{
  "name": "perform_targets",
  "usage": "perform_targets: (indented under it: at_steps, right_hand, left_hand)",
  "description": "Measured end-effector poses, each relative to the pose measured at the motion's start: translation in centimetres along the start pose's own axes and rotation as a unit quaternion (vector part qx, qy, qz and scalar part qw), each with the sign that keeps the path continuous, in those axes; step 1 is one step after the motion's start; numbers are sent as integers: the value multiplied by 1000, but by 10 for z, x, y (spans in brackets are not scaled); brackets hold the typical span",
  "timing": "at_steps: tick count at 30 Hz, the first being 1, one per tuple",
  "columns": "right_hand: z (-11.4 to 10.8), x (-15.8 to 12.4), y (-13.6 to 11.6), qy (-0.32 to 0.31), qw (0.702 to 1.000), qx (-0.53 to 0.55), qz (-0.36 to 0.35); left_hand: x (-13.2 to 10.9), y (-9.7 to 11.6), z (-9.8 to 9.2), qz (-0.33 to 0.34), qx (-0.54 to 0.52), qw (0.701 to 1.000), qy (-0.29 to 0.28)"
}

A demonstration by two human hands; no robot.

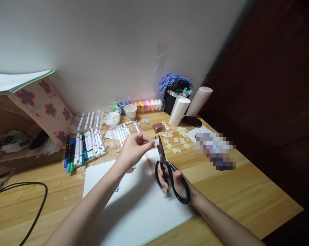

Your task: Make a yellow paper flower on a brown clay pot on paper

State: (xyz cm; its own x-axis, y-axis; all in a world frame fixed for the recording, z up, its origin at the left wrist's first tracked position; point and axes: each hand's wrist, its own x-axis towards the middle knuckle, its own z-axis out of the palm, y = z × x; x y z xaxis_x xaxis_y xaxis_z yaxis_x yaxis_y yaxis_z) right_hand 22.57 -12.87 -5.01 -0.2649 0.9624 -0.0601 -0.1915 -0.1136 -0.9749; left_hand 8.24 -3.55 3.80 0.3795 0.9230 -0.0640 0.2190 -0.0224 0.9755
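Note:
Between the fingertips of my left hand [136, 148] is a small pale paper piece [156, 141]. My right hand [178, 181] grips black-handled scissors [161, 155], fingers through the loops. The scissor blades point upward, slightly apart, and meet the paper piece near my left fingertips. Both hands are above a large white sheet [141, 212] with a green edge. Several cut pale paper scraps [174, 149] lie scattered on the table beyond the scissors. A bit of blue paper [117, 188] rests on the white sheet, partly behind my left arm.
White-barrelled markers [93, 143] lie at the left, near a clear bowl [111, 118] and a paper cup [130, 112]. A black pen holder [169, 102] and white cylinders [179, 111] stand at the back right. A black cable [43, 201] curves along the front left; the wooden table [246, 191] ends at right.

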Motion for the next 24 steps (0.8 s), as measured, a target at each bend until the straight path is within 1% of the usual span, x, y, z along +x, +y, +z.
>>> perform_targets:
  at_steps: [6,12,16,19,21,22,24]
  right_hand:
    - [-3,2,4,15,999,-27,-13]
    - [-2,0,-6,31,996,-84,-23]
    - [-2,1,-8,47,994,-96,-15]
    - [-2,4,-3,61,996,-66,-8]
    - [-3,7,0,59,998,-17,7]
    - [-4,9,1,50,998,15,19]
    - [-4,11,-1,11,996,80,47]
  left_hand:
    - [0,0,-1,-1,-2,1000,-2]
    - [2,-2,-2,-4,4,1000,-2]
    - [3,-1,-4,-5,5,1000,-3]
    - [4,-1,-5,-10,11,1000,1]
    - [5,-1,-6,-16,16,1000,3]
    - [5,-2,-6,-18,19,1000,4]
    - [7,-5,-7,-17,23,1000,6]
